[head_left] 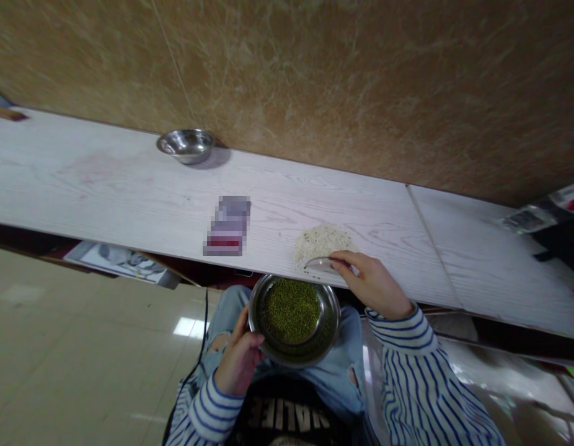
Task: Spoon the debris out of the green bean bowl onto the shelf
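Observation:
My left hand (pixel 243 359) grips the left rim of a steel bowl (pixel 333 316), thumb toward me. Small green beans (pixel 292 310), which look like mung beans, cover its bottom. The bowl is over my lap, just below the table's front edge. Above it on the table lies a pile of white grains (pixel 324 238), like rice, with dark specks mixed in. My right hand (pixel 368 279) pinches a thin, see-through curved piece (pixel 319 264) at the pile's near side. Its exact kind cannot be made out, and the fingers cover its right end.
A second steel bowl (pixel 187 146) stands by the wall at the back left. A blurred-out flat phone-shaped object (pixel 227 226) lies left of the pile. Below the tabletop (pixel 105 179) an open drawer or shelf (pixel 122 260) holds items. Dark and clear-wrapped things (pixel 556 229) sit at the far right.

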### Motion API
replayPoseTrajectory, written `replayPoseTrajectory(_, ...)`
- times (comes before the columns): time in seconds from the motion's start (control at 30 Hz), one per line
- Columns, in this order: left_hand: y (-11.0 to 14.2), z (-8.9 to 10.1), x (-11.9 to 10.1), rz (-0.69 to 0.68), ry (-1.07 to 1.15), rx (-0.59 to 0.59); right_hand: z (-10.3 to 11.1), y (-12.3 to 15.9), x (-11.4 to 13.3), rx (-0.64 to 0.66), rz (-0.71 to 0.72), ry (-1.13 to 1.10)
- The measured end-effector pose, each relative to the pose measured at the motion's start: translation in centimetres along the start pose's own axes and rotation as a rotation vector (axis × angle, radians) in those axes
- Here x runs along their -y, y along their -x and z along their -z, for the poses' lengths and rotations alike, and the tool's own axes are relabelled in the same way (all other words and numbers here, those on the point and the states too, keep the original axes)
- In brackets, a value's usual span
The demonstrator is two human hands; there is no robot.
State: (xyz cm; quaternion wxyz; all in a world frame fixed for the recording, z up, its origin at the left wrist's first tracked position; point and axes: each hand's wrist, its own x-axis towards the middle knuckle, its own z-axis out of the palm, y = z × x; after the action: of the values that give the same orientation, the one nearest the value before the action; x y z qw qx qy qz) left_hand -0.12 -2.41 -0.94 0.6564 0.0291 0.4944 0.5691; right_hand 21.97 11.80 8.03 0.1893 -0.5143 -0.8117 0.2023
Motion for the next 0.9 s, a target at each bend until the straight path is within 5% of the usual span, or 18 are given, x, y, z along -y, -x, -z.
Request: replayPoseTrajectory(0.9,0.3,-0.32,-0.2,-0.004,0.005,0.023,-0.14,0.18,0.07,0.024,0.06,-0.031)
